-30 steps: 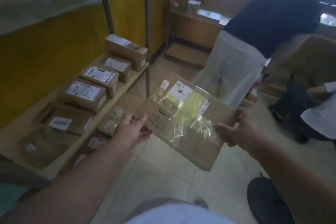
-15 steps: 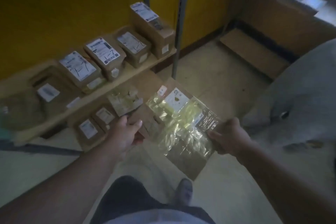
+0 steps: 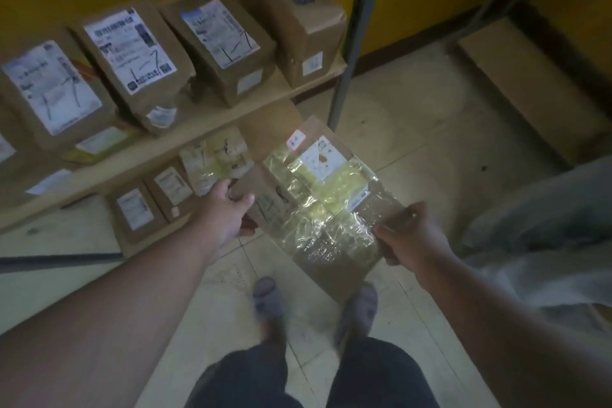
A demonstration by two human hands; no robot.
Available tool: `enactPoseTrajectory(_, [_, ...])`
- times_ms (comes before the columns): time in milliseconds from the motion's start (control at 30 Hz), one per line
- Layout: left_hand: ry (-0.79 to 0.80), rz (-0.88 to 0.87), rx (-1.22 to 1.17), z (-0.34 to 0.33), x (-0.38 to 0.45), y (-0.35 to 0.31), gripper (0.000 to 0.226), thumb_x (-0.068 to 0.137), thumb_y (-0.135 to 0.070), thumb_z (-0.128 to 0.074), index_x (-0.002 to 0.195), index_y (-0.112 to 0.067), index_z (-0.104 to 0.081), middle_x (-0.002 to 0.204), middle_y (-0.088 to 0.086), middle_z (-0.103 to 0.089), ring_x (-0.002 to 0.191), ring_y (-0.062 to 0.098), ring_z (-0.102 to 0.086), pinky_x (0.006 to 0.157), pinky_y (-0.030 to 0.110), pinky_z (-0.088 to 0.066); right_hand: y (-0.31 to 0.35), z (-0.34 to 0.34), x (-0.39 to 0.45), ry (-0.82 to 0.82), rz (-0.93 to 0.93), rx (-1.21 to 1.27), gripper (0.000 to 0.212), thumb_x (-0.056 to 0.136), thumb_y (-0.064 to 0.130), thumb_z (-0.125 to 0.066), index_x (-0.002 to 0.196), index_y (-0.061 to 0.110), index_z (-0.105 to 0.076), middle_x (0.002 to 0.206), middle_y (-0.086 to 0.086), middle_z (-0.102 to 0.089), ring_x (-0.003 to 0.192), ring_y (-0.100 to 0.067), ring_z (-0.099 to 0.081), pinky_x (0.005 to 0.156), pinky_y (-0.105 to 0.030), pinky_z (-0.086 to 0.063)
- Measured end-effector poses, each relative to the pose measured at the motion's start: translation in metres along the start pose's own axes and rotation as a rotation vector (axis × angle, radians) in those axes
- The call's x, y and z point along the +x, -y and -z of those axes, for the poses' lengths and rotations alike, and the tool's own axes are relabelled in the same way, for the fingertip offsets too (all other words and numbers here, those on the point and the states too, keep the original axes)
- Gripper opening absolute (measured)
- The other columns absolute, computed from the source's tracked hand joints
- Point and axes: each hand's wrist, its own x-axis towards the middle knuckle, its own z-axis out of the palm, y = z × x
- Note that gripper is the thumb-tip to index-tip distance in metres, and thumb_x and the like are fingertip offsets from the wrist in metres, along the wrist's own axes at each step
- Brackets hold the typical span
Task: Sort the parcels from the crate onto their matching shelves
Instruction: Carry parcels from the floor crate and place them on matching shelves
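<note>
Left hand (image 3: 225, 209): grip pinches flat parcel (image 3: 318, 205) at left edge.
Right hand (image 3: 410, 235): grip pinches right edge.
Shelf (image 3: 212, 129): front edge just beyond parcel.

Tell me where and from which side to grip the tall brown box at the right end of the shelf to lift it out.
Grip the tall brown box across its narrow width, near the top, coming from the front, aisle side. It stands upright at the shelf's open end, with a neighbouring box close on its left and the metal post on its right, so a side approach looks cramped. Both hands currently hold the flat parcel.
</note>
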Motion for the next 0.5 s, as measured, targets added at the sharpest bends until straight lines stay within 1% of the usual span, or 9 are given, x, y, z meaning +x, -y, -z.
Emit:
enactPoseTrajectory(100, [-0.062,0.014,0.031,-0.019,0.03,0.01,0.02,0.102,-0.014,-0.054,0.119,-0.023,-0.049,0.112,0.009,-0.063,0.082,0.027,-0.07,0.06,0.035,-0.057,-0.011,-0.017,0.069,0.071,0.057,-0.067,0.059,0.059,0.038,-0.072,0.113,0.028,-0.05,0.076,-0.005,-0.071,0.061,-0.027,-0.072,0.053,-0.051,-0.06])
enactPoseTrajectory(133, [-0.082,0.028,0.032,-0.025,0.042,0.014,0.019,0.103,-0.014,-0.053,0.119,-0.023,-0.049,0.113,0.009,-0.063,0.083,0.028,-0.07,0.059,0.035,-0.056,-0.012,-0.023,0.086,0.095,0.069,-0.083,0.056,0.059,0.039,-0.07,0.112,0.027,-0.053,0.075,-0.004,-0.072,0.059,-0.025,-0.072,0.052,-0.049,-0.061])
enactPoseTrajectory(200, [-0.119,0.062,0.019,-0.037,0.067,0.025,0.021,0.103,-0.015,-0.053,0.123,-0.02,-0.049,0.114,0.01,-0.063,0.082,0.027,-0.069,0.059,0.034,-0.054,-0.006,-0.03,0.109,0.137,0.087,-0.12,0.042,0.067,0.034,-0.066,0.107,0.024,-0.055,0.075,-0.004,-0.073,0.054,-0.022,-0.071,0.051,-0.039,-0.061])
enactPoseTrajectory(267, [-0.165,0.078,0.027,-0.049,0.092,0.04,0.023,0.103,-0.015,-0.053,0.126,-0.019,-0.05,0.111,0.011,-0.065,0.079,0.025,-0.068,0.059,0.034,-0.054,-0.005,-0.038,0.131,0.159,0.11,-0.126,0.04,0.072,0.031,-0.067,0.108,0.023,-0.053,0.079,-0.004,-0.073,0.052,-0.021,-0.07,0.048,-0.031,-0.058])
enactPoseTrajectory(333, [-0.23,0.086,0.033,-0.057,0.119,0.057,0.033,0.102,-0.016,-0.055,0.134,-0.02,-0.048,0.105,0.01,-0.066,0.074,0.024,-0.069,0.058,0.033,-0.055,-0.013,-0.054,0.159,0.175,0.137,-0.12,0.04,0.076,0.031,-0.071,0.109,0.023,-0.049,0.086,-0.002,-0.071,0.052,-0.02,-0.07,0.045,-0.026,-0.053])
enactPoseTrajectory(367, [-0.266,0.082,0.036,-0.059,0.133,0.065,0.037,0.102,-0.017,-0.056,0.137,-0.02,-0.047,0.103,0.011,-0.065,0.072,0.024,-0.068,0.056,0.032,-0.054,-0.019,-0.065,0.173,0.186,0.155,-0.119,0.04,0.077,0.031,-0.072,0.108,0.022,-0.048,0.089,-0.002,-0.07,0.052,-0.019,-0.071,0.044,-0.025,-0.052])
enactPoseTrajectory(433, [-0.343,0.055,0.056,-0.062,0.163,0.081,0.039,0.101,-0.017,-0.057,0.138,-0.019,-0.046,0.106,0.015,-0.064,0.07,0.025,-0.067,0.052,0.031,-0.052,-0.029,-0.092,0.199,0.222,0.165,-0.071,0.037,0.079,0.029,-0.073,0.105,0.019,-0.048,0.093,-0.005,-0.069,0.057,-0.022,-0.072,0.045,-0.028,-0.055])
enactPoseTrajectory(500, [-0.405,0.003,0.092,-0.063,0.196,0.091,0.038,0.101,-0.018,-0.057,0.137,-0.018,-0.046,0.107,0.017,-0.063,0.076,0.031,-0.066,0.054,0.031,-0.049,-0.036,-0.122,0.221,0.25,0.187,-0.008,0.032,0.081,0.025,-0.071,0.101,0.019,-0.048,0.093,-0.007,-0.069,0.062,-0.025,-0.072,0.046,-0.029,-0.055])
